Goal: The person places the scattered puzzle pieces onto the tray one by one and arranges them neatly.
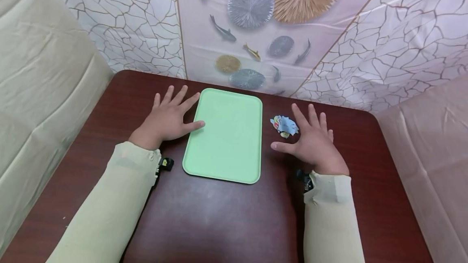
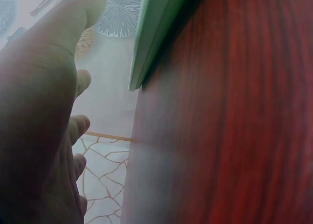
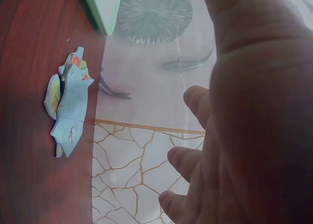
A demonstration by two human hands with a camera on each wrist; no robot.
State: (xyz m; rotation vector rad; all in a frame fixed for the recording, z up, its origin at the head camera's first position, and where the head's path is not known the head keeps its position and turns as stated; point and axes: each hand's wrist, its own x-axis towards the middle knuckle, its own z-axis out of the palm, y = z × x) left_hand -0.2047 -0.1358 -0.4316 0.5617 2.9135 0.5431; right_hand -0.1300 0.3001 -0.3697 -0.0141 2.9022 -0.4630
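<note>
A light green rectangular tray (image 1: pixel 226 137) lies on the dark red wooden table. My left hand (image 1: pixel 166 119) is spread at its left side, the thumb reaching over the rim; whether it touches cannot be told. In the left wrist view that hand (image 2: pixel 39 87) holds nothing, and the tray's edge (image 2: pixel 156 33) shows above. To the right of the tray sits a small pile of flat, jagged light-blue pieces (image 1: pixel 286 126) with red and yellow print. Just right of the pile, my right hand (image 1: pixel 312 143) is spread with nothing in its grasp. The right wrist view shows the pieces (image 3: pixel 73 106) overlapping.
The dark red table (image 1: pixel 212 214) has rounded far corners. A patterned cloth (image 1: pixel 248 52) with fish and round leaf prints hangs behind it. Plain cream cloth (image 1: pixel 44 92) stands at the left, and a similar one (image 1: pixel 431 141) at the right.
</note>
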